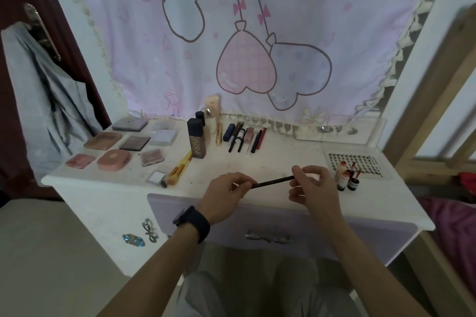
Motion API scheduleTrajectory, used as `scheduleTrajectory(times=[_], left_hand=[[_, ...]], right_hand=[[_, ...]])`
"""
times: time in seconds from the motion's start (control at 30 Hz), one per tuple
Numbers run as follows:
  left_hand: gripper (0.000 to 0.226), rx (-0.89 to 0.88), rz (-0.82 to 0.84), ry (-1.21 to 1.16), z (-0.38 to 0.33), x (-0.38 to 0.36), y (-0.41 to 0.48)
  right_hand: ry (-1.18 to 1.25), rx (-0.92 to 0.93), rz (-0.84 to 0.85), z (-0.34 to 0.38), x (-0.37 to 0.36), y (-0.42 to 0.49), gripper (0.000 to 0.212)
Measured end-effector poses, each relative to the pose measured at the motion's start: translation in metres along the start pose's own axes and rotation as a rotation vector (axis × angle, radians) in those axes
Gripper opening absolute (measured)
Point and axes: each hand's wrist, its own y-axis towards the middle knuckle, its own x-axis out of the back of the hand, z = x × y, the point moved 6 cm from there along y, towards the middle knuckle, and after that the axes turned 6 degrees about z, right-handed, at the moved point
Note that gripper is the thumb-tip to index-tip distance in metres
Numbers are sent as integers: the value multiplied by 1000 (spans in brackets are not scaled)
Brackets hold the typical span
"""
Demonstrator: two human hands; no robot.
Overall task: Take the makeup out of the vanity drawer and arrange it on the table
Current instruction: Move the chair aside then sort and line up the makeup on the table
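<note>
White vanity table point(283, 159) fills the middle of the view, backed by a pink cartoon curtain point(231, 33), and over its front edge both hands hold one thin dark pencil point(273, 181) level between them: the left hand point(226, 194) pinches its left end, the right hand point(313, 185) pinches its right end with fingertips. Just right of the right hand stand small red bottles point(346, 180); farther back lies a row of pens and tubes point(244, 137), a tall dark bottle point(197, 139), and compacts point(123, 147) at the left, above the shut lilac drawer point(270, 226).
</note>
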Motion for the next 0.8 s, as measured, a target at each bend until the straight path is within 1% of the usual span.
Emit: scheduleTrajectory(times=[0.07, 0.13, 0.2, 0.27, 0.33, 0.43, 0.5, 0.6, 0.67, 0.73, 0.8], left_hand=[[23, 10, 7, -28, 0, 0, 2], [21, 29, -22, -107, -1, 2, 4], [18, 55, -101, -269, -1, 5, 5], [21, 71, -145, -425, -3, 4, 5], [19, 74, -111, -518, -7, -5, 6], [14, 63, -60, -579, -16, -19, 8], [17, 57, -46, -561, -21, -23, 11], [20, 42, -12, -484, -26, -25, 14], [20, 6, 10, -386, -29, -23, 15], [21, -51, 56, -228, -34, -23, 14], [22, -123, 98, -22, -40, -26, 13]], right_hand=[[-74, -5, 10, -4, 3, -1, 17], [-119, 2, 29, -8, 4, -4, 16], [-33, -19, 19, -11, 5, -9, 17], [157, -90, 14, -17, 2, -15, 18], [283, -164, 31, -25, -5, -22, 19], [290, -236, 58, -38, -13, -34, 20], [177, -232, 76, -44, -12, -39, 23], [-240, -135, 152, -38, -5, -41, 39], [-442, -11, 158, -25, 1, -38, 46], [-506, 99, 109, -7, 8, -31, 49], [-533, 154, 87, 9, 10, -21, 57]])
